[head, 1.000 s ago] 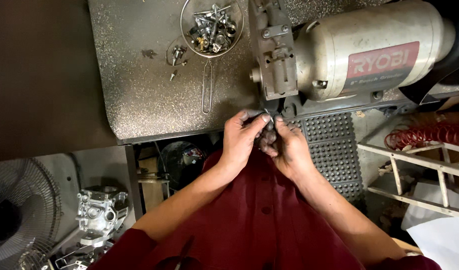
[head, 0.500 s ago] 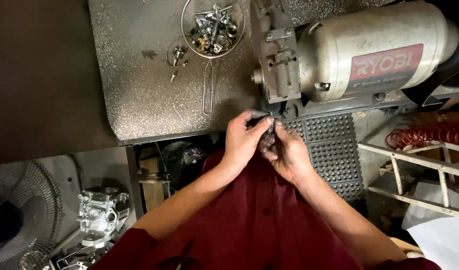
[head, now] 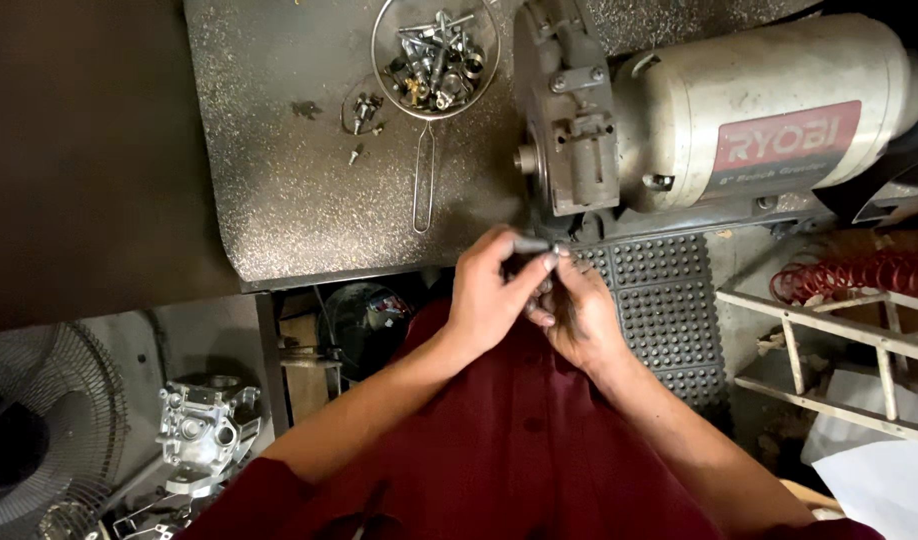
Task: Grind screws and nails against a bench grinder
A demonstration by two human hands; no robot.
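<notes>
My left hand (head: 494,290) and my right hand (head: 582,312) meet just below the front edge of the speckled metal table (head: 279,190). Together they pinch a small dark metal part (head: 535,245), a short bolt-like piece; its shape is mostly hidden by my fingers. The part sits just in front of the grey bench grinder (head: 719,120) and its end housing (head: 564,110). Both arms wear dark red sleeves.
A wire strainer (head: 434,55) full of several screws and bolts lies on the table, with loose screws (head: 361,110) beside it. A black rubber mat (head: 664,300), a red coiled hose (head: 859,275), a white rack (head: 839,350), a fan (head: 39,420) and a cast metal part (head: 204,430) surround me.
My hands have shifted slightly while turning the small part between the fingers; they stay at the same spot in front of the grinder.
</notes>
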